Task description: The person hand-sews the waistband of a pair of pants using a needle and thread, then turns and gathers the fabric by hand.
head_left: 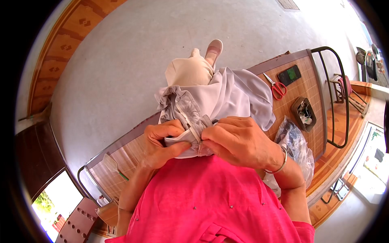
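Observation:
A light grey garment [243, 91] with a gathered waistband [186, 107] lies across my lap and hangs to the right. My left hand [162, 141] pinches a folded edge of the waistband between thumb and fingers. Close beside it, my right hand [241, 139] is closed on the same band, thumb and fingertips pressed together. A pale strip runs along the inside of the band between the hands. Whether the right fingers also hold something small, such as a needle, is hidden.
I sit on a bench with a slatted top [289, 103] and metal end rails [346, 97]. To the right lie red-handled scissors [278, 88], a phone [289, 75], a small box of odds and ends [304, 114] and a clear plastic bag [298, 148]. A fly swatter [111, 164] lies left.

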Demonstrator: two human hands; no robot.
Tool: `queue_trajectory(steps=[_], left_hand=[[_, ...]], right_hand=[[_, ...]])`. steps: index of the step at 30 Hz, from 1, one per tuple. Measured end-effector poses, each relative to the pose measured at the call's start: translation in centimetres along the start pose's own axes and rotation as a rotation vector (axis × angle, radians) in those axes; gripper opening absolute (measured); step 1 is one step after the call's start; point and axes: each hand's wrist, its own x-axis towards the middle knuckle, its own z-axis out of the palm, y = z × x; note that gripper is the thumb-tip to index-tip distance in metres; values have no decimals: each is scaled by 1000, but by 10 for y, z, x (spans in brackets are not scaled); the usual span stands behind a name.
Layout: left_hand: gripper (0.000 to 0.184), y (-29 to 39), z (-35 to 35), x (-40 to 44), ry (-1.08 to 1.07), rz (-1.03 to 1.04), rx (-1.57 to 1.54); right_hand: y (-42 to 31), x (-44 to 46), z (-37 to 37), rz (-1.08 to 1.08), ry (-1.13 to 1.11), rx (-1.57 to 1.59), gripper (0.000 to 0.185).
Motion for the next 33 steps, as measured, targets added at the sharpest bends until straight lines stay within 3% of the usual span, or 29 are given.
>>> queue_trajectory(steps=[5, 14, 20, 33], left_hand=[[17, 2, 1, 0, -37, 48, 69], [18, 5, 2, 1, -104, 6, 140], [15, 8, 5, 1, -116, -100, 159], [8, 5, 4, 3, -59, -195, 57]], right_hand=[[-1, -3, -11, -94, -56, -156, 31], [-2, -8, -10, -54, -11, 68, 19], [-1, -9, -11, 25, -115, 60, 19], [10, -11, -3, 4, -60, 144, 16]])
